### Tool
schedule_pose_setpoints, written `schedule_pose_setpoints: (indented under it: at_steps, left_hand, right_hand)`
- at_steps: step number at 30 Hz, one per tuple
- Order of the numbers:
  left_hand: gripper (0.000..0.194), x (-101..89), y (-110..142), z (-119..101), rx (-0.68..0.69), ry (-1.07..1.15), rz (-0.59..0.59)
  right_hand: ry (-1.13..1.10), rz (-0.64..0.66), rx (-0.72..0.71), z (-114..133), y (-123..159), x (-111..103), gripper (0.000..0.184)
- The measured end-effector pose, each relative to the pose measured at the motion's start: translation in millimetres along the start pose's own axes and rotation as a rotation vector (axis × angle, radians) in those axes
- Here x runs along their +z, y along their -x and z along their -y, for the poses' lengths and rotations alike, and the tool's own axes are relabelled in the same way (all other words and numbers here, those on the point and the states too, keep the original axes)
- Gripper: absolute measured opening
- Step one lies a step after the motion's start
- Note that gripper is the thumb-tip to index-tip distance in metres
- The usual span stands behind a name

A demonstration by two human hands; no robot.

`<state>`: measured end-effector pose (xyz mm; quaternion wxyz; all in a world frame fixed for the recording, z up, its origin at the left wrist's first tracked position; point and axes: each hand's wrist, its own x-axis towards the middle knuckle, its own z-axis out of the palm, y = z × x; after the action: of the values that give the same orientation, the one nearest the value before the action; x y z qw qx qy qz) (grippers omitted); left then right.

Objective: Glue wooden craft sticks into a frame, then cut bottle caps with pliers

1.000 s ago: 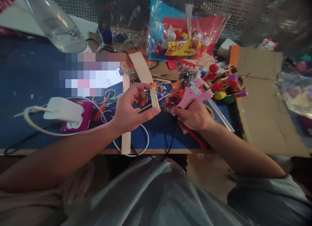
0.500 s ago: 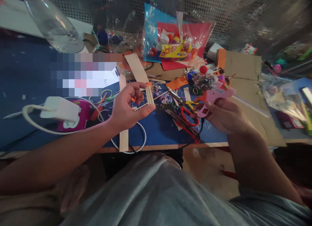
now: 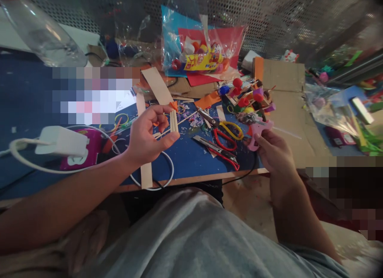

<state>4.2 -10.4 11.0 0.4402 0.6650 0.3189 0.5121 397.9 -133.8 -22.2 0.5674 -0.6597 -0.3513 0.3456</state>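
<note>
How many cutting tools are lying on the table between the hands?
2: the scissors with red and yellow handles, left of the pink glue gun, and the utility knife beside them, nearer the camera. Others may be hidden.

- The blue tabletop (image 3: 187,162) has a pale front edge (image 3: 197,179).
- A box cutter (image 3: 216,151) lies near that edge.
- Scissors (image 3: 216,123) lie just behind the cutter.
- A wooden strip (image 3: 146,175) reaches the front edge.
- Flattened cardboard (image 3: 291,114) lies toward the right.

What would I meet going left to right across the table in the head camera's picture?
White charger → bundle of sticks in the left hand → scissors → pink glue gun in the right hand.
</note>
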Motion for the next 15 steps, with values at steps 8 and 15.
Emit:
schedule_pose_setpoints:
  at_steps: [8, 15]
  left_hand:
    - [0.056, 0.1, -1.2, 6.1, 0.036, -0.01, 0.007]
    - [0.056, 0.7, 2.0, 6.7, 0.014, -0.013, 0.032]
  right_hand:
    - [0.209, -0.097, -0.008, 0.9, -3.8, 8.8, 0.059]
    - [0.458, -0.072, -0.032, 17.8, 3.3, -1.0, 0.055]
